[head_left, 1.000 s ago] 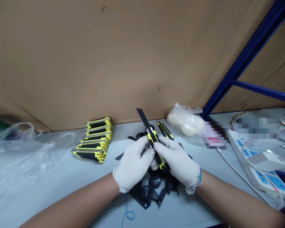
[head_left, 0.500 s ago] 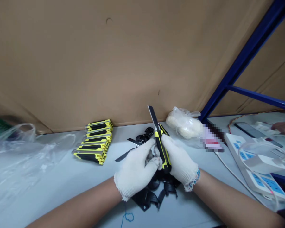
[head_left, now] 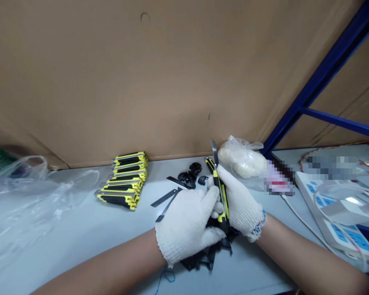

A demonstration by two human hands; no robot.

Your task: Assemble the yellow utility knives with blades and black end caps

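Note:
Both hands wear white knit gloves. My right hand is wrapped round a yellow and black utility knife, held nearly upright with its blade tip sticking out at the top. My left hand is closed against the knife's left side, fingers pressed on its body. Beneath the hands lies a heap of small black plastic parts. Loose dark blades lie on the white table just left of the hands. Another knife lies behind them.
A stack of yellow and black knives stands at the back left. Clear plastic bags lie at the far left. A bag of pale lumps sits behind the hands. A white power strip with cables is at the right, by a blue rack post.
The knife has swung from leaning left to nearly upright and moved right. The exposed blade is much shorter than a second ago. Both hands shifted right with it.

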